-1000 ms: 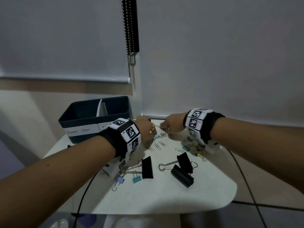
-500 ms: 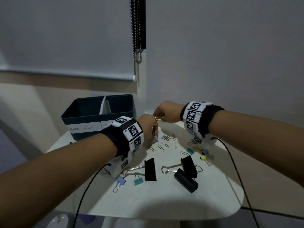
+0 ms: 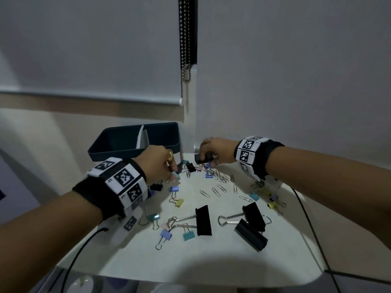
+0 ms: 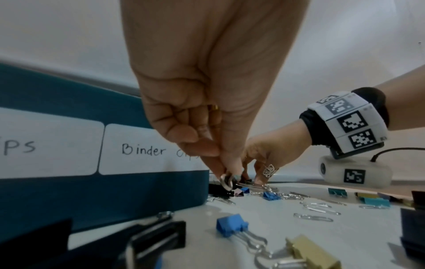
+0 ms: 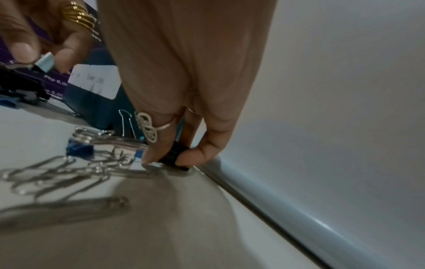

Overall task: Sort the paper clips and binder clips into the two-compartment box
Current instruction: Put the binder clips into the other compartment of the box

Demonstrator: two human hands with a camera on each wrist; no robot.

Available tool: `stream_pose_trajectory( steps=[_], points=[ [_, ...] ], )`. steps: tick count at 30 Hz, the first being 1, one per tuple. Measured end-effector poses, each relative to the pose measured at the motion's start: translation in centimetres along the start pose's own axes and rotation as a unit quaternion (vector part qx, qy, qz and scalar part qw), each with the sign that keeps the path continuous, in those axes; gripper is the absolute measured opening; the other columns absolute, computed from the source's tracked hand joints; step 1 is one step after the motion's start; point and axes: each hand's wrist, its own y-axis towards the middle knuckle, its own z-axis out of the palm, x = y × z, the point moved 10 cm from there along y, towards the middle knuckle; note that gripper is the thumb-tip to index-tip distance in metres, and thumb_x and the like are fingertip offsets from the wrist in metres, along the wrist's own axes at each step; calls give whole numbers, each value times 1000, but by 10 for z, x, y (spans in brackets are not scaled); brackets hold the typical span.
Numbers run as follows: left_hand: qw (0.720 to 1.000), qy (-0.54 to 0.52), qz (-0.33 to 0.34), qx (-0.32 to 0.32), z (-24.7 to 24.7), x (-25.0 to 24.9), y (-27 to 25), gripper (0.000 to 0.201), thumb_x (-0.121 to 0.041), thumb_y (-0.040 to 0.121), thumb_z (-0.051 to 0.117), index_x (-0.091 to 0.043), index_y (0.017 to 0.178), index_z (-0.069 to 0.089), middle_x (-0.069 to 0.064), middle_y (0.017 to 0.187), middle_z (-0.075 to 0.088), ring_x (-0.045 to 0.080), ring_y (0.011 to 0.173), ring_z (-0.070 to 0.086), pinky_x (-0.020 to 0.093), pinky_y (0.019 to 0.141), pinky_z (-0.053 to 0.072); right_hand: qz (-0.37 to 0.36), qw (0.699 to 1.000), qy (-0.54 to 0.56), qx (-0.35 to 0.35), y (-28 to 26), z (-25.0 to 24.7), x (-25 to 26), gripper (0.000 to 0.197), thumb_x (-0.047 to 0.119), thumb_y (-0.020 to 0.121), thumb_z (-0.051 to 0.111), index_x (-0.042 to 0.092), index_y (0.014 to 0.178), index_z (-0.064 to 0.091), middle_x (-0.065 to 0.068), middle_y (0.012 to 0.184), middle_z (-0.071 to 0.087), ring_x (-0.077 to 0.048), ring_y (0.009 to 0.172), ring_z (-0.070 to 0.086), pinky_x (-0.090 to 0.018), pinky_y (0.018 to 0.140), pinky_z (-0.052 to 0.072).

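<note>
Right grip (image 3: 211,151) pinches a black binder clip (image 3: 200,159) at the desk's (image 3: 275,261) far edge; left grip (image 3: 157,163) pinches a pale blue binder clip (image 5: 44,61) beside the box (image 3: 118,142). Paper clips (image 3: 215,190) and other binder clips (image 3: 204,219) lie scattered nearer.

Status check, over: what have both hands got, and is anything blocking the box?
Left hand pinches a pale blue binder clip. Right hand grips a black binder clip. Box open, nothing blocking. Paper clips on the table, unsorted.
</note>
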Motion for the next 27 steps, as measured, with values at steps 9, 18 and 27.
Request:
stream_pose_trajectory(
  steps=[9,18,27],
  points=[
    [999,11,45,-6,4,-24,10,16,-12,84,66,-9,98,71,6,107,69,19,100,63,21,82,46,80,993,74,-51,-31,-10,-29,37,11,83,65,14,118,53,-12,116,63,-27,102,59,-23,77,40],
    [997,22,66,33,29,-18,35,18,-17,81,64,-21,95,74,-11,73,61,3,63,48,19,73,46,144,988,30,50,-41,20,-77,43,34,82,68,15,116,49,-6,110,59,-23,92,53,-29,81,44],
    [989,55,33,134,25,-17,37,28,-15,93,47,-14,114,65,3,91,63,20,88,60,23,71,41,230,961,-6,154,-58,17,-98,37,46,84,62,11,75,51,-7,81,55,-23,74,51,-27,61,41]
  ],
)
